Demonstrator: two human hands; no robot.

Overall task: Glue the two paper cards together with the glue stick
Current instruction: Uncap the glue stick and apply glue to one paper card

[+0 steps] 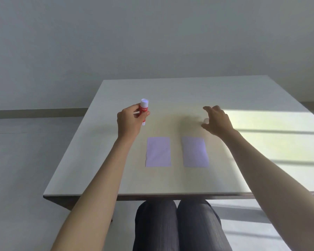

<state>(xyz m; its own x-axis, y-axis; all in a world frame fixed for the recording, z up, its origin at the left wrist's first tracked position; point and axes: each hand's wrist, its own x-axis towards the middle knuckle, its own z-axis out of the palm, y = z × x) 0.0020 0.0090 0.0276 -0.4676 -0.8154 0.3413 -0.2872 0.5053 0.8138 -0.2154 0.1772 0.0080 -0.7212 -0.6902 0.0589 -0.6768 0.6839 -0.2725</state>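
Two pale purple paper cards lie side by side on the white table [170, 91], the left card [158, 151] and the right card [195, 151], with a narrow gap between them. My left hand [129, 122] is raised above the table beyond the left card and grips a red glue stick [143, 110], held upright with its white tip showing. My right hand [217, 120] hovers low beyond the right card with its fingers spread. A small white cap [205, 121] sits right by its thumb; I cannot tell whether they touch.
Sunlight falls in a bright band across the right part of the table. The near table edge [152, 193] runs just above my knees [176, 225]. A grey floor and a plain wall surround the table.
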